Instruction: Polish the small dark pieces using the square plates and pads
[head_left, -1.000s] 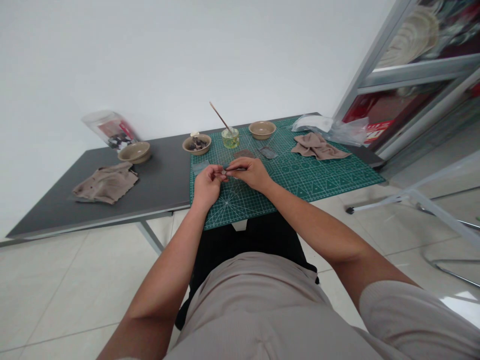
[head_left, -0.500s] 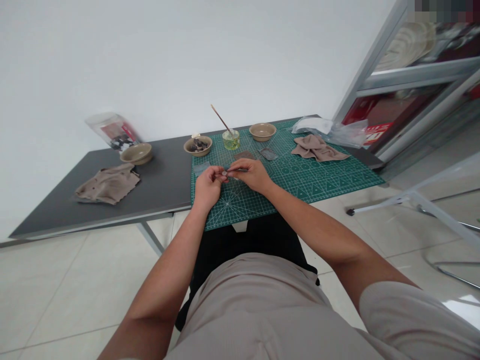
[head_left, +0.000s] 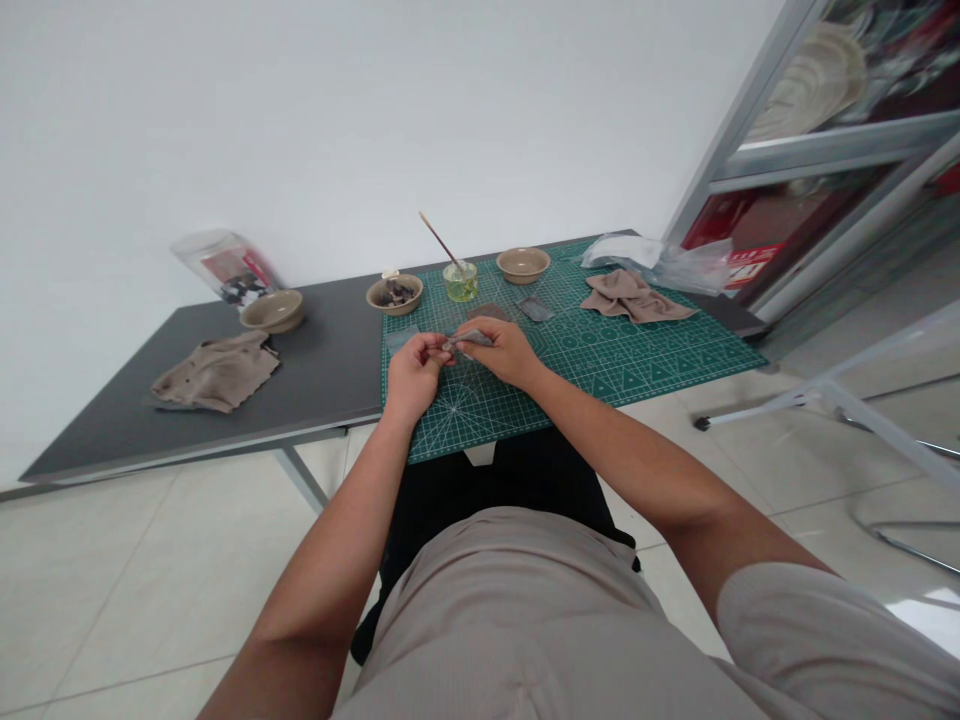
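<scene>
Above the green cutting mat [head_left: 600,350], my left hand [head_left: 412,378] pinches a small pale piece [head_left: 448,346] whose kind is too small to make out. My right hand [head_left: 511,354] grips a folded grey sheet [head_left: 475,337], which looks like sandpaper, and its tip meets the small piece. The fingers of both hands are closed and nearly touching. Just beyond them lie a brown patch [head_left: 486,312] and a grey sheet [head_left: 535,308]. A bluish-grey sheet [head_left: 401,338] is partly covered by my left hand.
Along the back stand a bowl of dark pieces [head_left: 396,294], a glass jar with a brush [head_left: 460,281] and a tan bowl [head_left: 523,265]. Brown cloths lie right [head_left: 634,296] and left [head_left: 217,370]. Another bowl [head_left: 273,311], a clear container [head_left: 225,265] and plastic bags [head_left: 675,262] are farther out.
The grey sheet in my right hand has turned, so more of its flat face shows now. Both hands stay in nearly the same place.
</scene>
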